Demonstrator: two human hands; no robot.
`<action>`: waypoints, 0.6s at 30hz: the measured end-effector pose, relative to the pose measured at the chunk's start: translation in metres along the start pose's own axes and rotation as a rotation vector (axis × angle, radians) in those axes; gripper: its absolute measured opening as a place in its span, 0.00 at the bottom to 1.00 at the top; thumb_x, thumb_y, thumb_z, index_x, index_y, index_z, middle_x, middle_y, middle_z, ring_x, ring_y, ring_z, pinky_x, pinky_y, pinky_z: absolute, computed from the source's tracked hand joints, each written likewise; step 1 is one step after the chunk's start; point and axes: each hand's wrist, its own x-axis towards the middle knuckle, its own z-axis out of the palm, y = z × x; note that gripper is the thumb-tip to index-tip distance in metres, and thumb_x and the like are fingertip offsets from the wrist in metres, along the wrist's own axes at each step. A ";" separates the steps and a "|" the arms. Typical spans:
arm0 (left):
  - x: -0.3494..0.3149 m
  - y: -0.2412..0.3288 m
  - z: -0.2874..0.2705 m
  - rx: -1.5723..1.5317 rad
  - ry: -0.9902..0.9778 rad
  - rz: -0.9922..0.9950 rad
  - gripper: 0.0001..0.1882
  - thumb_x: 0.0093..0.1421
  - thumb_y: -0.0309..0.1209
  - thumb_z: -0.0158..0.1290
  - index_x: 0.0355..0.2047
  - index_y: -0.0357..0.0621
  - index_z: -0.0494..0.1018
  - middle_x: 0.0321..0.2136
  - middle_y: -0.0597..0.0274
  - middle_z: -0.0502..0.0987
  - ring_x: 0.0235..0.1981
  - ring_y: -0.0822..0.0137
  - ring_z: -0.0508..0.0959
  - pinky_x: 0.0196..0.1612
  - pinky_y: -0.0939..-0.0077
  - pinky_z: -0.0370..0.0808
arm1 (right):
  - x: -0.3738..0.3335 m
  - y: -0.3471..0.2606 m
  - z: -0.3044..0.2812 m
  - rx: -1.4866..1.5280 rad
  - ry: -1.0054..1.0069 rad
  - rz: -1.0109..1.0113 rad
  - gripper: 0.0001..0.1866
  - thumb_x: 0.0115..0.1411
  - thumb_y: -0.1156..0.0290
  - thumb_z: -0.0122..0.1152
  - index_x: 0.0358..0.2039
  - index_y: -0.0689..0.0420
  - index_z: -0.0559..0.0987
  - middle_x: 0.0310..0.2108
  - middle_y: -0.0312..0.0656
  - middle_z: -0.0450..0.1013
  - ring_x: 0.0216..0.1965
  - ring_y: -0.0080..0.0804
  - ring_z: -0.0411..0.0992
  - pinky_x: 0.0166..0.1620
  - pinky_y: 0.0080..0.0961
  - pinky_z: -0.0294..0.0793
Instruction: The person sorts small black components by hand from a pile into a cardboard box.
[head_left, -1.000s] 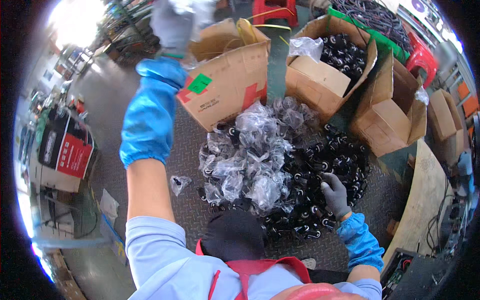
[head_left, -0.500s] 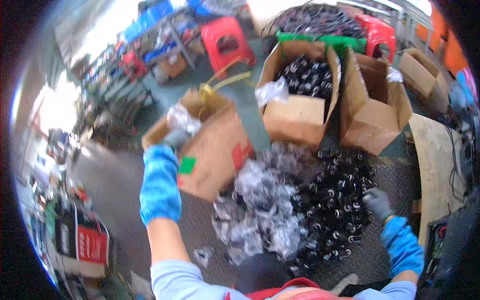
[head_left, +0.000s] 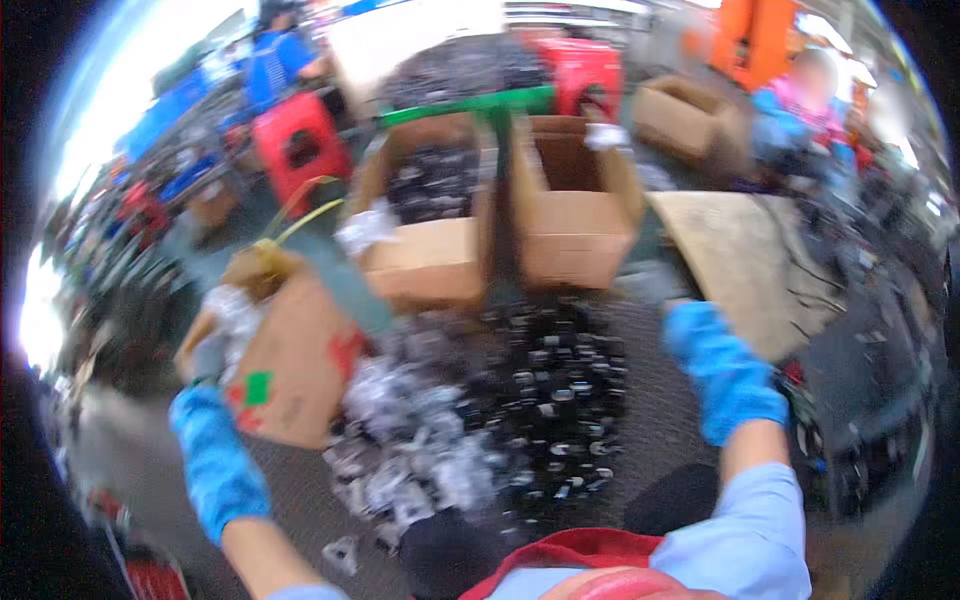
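Note:
My left hand point(head_left: 208, 358), in a grey glove, is at the near side of a tilted carton point(head_left: 295, 375) with a green patch, next to crumpled clear plastic point(head_left: 235, 318) at its opening. Its fingers are blurred and partly hidden. My right hand point(head_left: 652, 283), also grey-gloved, is raised between the right open carton point(head_left: 578, 250) and a wooden board point(head_left: 715, 235). Motion smears its fingers, and nothing can be made out in them. On the floor between my arms lie a heap of clear plastic bags point(head_left: 415, 440) and a pile of small black parts with shiny rings point(head_left: 555, 400).
An open carton point(head_left: 425, 265) holding black parts stands behind the heaps. Beyond it are a green-rimmed container point(head_left: 470, 103) of dark pieces and red stools point(head_left: 300, 150). Another carton point(head_left: 690, 120) stands at the far right. Co-workers are at the far left and right.
The view has swung to the right. My right hand has moved from the edge of the black pile up and away, near the board. My left hand remains at the tilted carton.

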 end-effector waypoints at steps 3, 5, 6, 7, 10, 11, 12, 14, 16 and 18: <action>-0.032 0.040 -0.026 0.199 0.341 0.095 0.08 0.58 0.30 0.46 0.32 0.50 0.76 0.35 0.57 0.79 0.40 0.58 0.78 0.44 0.62 0.74 | -0.057 -0.122 0.072 0.058 -0.196 -0.256 0.28 0.55 0.49 0.57 0.51 0.53 0.76 0.49 0.52 0.73 0.52 0.48 0.70 0.55 0.39 0.67; -0.049 0.084 -0.053 0.036 0.293 -0.049 0.12 0.59 0.37 0.48 0.36 0.40 0.72 0.39 0.49 0.77 0.43 0.48 0.76 0.46 0.54 0.71 | -0.085 -0.166 0.125 0.030 -0.412 -0.397 0.30 0.50 0.48 0.61 0.50 0.54 0.76 0.45 0.53 0.75 0.47 0.52 0.72 0.50 0.44 0.71; -0.055 0.093 -0.056 0.002 0.273 -0.063 0.16 0.59 0.39 0.49 0.38 0.38 0.71 0.39 0.45 0.77 0.44 0.45 0.75 0.47 0.52 0.70 | -0.105 -0.186 0.147 -0.037 -0.507 -0.379 0.36 0.49 0.50 0.65 0.56 0.53 0.70 0.47 0.55 0.73 0.49 0.52 0.71 0.52 0.43 0.70; -0.062 0.098 -0.060 -0.001 0.276 -0.042 0.16 0.59 0.39 0.49 0.38 0.38 0.71 0.39 0.45 0.77 0.44 0.45 0.75 0.47 0.52 0.70 | -0.122 -0.197 0.168 -0.071 -0.539 -0.510 0.42 0.47 0.49 0.66 0.60 0.51 0.64 0.43 0.58 0.73 0.47 0.53 0.72 0.49 0.44 0.71; -0.070 0.102 -0.056 -0.128 0.342 0.014 0.22 0.58 0.36 0.50 0.50 0.37 0.69 0.43 0.42 0.75 0.46 0.45 0.74 0.49 0.58 0.69 | -0.157 -0.200 0.242 -0.178 -0.717 -0.568 0.46 0.46 0.51 0.68 0.62 0.54 0.58 0.43 0.56 0.73 0.42 0.55 0.74 0.45 0.48 0.72; -0.071 0.103 -0.053 -0.123 0.341 0.015 0.22 0.58 0.36 0.50 0.50 0.37 0.69 0.43 0.42 0.75 0.46 0.45 0.74 0.49 0.58 0.69 | -0.167 -0.198 0.250 -0.149 -0.765 -0.571 0.46 0.46 0.51 0.68 0.61 0.55 0.58 0.44 0.55 0.72 0.40 0.57 0.74 0.44 0.49 0.73; -0.073 0.105 -0.050 -0.112 0.368 0.039 0.21 0.60 0.35 0.49 0.51 0.37 0.68 0.44 0.42 0.74 0.47 0.45 0.73 0.50 0.59 0.69 | -0.181 -0.193 0.255 -0.075 -0.676 -0.533 0.34 0.47 0.61 0.68 0.53 0.56 0.67 0.41 0.54 0.74 0.43 0.52 0.75 0.44 0.45 0.74; -0.084 0.137 -0.051 -0.119 0.443 0.075 0.20 0.61 0.33 0.49 0.51 0.36 0.69 0.44 0.45 0.75 0.48 0.50 0.74 0.52 0.64 0.71 | -0.187 -0.177 0.267 -0.116 -0.560 -0.507 0.28 0.48 0.65 0.64 0.50 0.58 0.71 0.41 0.54 0.74 0.42 0.50 0.75 0.42 0.44 0.75; -0.091 0.151 -0.031 -0.370 0.530 0.303 0.18 0.60 0.31 0.50 0.49 0.36 0.71 0.43 0.47 0.76 0.47 0.52 0.75 0.52 0.65 0.71 | -0.188 -0.173 0.274 -0.202 -0.430 -0.525 0.14 0.52 0.74 0.55 0.39 0.60 0.79 0.40 0.53 0.74 0.39 0.47 0.77 0.37 0.40 0.78; -0.106 0.177 -0.010 -0.592 0.533 0.638 0.17 0.57 0.29 0.53 0.48 0.37 0.72 0.43 0.47 0.76 0.46 0.54 0.76 0.51 0.66 0.72 | -0.170 -0.159 0.298 -0.153 -0.409 -0.572 0.14 0.52 0.72 0.55 0.41 0.57 0.78 0.38 0.53 0.75 0.37 0.49 0.77 0.35 0.42 0.78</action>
